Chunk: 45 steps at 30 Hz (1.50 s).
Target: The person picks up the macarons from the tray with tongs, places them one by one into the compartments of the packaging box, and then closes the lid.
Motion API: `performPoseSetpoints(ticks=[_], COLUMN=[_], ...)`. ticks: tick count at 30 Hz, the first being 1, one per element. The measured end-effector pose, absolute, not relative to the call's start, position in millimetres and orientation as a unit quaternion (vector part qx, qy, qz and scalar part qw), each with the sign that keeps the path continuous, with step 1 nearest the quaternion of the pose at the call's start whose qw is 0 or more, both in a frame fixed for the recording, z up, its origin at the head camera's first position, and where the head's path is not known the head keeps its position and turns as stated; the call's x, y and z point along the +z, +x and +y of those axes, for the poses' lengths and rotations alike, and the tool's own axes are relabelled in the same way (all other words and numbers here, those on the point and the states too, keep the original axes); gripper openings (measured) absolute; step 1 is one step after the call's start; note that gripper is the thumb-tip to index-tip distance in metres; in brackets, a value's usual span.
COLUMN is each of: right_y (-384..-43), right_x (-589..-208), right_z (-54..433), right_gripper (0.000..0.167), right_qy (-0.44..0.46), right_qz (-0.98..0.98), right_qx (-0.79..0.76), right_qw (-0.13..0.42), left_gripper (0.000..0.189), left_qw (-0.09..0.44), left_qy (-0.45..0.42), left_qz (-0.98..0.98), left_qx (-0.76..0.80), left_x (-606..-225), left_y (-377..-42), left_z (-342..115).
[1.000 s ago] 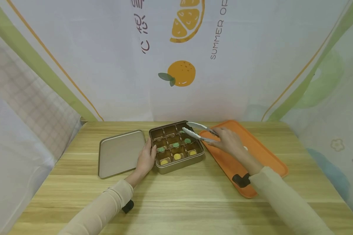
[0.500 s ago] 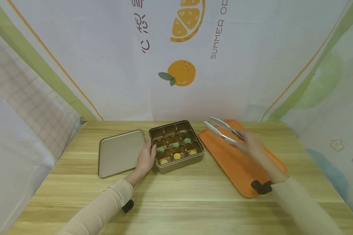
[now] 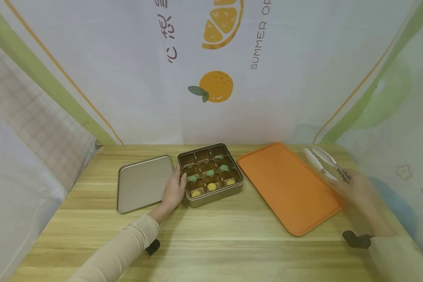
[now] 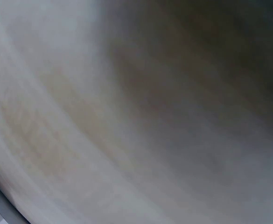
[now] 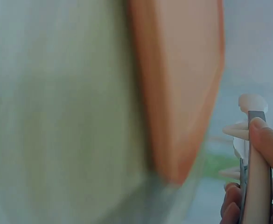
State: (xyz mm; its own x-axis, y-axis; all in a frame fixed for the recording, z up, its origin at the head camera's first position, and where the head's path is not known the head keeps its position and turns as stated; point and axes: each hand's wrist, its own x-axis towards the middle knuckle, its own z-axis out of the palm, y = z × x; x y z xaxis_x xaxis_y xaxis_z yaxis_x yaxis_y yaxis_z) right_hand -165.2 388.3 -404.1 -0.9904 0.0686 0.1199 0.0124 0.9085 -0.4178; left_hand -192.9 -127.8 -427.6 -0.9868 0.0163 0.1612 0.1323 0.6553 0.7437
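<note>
In the head view my left hand rests against the left wall of a square metal tin, its thumb near the rim. The tin has a brown divided insert. Yellow rounds lie in the near compartments. Green rounds sit in the middle row, and some green shows in the far right compartment. My right hand holds a pair of tongs beyond the tray's right edge, white tips pointing up and left. Up close in the right wrist view, thumb and fingers grip the tongs. The left wrist view is blurred.
A flat metal lid lies left of the tin. The orange tray, with nothing on it, lies angled to the right. A wooden table carries everything. Printed cloth hangs along the back and both sides.
My right hand has swung the tongs from over the tin, across the orange tray, to beyond its right edge. The left hand keeps its place at the tin.
</note>
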Motion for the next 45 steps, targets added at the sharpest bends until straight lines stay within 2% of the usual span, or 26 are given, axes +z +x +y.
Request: performPoseSetpoints(ticks=[11,16,20,25,31,36,45], right_y=[-139.1,-131.6,-128.6,-126.4,-122.5,-119.9,-116.6], right_x=[-425.9,-432.2,-433.3,-434.3,-435.8,-432.3,-432.1], right_z=[425.5,434.8,438.3,442.0,445.3,444.3,443.4], right_gripper=[0.069,0.065,0.071,0.068,0.076,0.077,0.084], right_qy=[-0.056,-0.060,-0.071,-0.064,-0.066,-0.067,-0.058], right_qz=[-0.971,-0.972,-0.973,-0.972,-0.973,-0.975,-0.974], right_qx=[0.214,0.199,0.193,0.196,0.202,0.203,0.210], right_qw=[0.095,0.109,0.109,0.114,0.088,0.068,0.058], left_gripper=[0.055,0.055,0.056,0.056,0.055,0.055,0.055], left_qw=[0.073,0.071,0.069,0.066,0.067,0.067,0.064], left_qy=[-0.038,-0.038,-0.038,-0.036,-0.036,-0.036,-0.034], left_qz=[-0.910,-0.910,-0.909,-0.909,-0.908,-0.909,-0.910], left_qx=[-0.407,-0.407,-0.409,-0.410,-0.411,-0.410,-0.407], left_x=[-429.3,-428.5,-427.6,-428.3,-427.6,-427.5,-428.3], left_y=[-192.6,-193.3,-193.2,-193.2,-193.4,-193.2,-194.0], left_z=[-128.3,-127.2,-126.7,-127.0,-127.4,-127.6,-127.1])
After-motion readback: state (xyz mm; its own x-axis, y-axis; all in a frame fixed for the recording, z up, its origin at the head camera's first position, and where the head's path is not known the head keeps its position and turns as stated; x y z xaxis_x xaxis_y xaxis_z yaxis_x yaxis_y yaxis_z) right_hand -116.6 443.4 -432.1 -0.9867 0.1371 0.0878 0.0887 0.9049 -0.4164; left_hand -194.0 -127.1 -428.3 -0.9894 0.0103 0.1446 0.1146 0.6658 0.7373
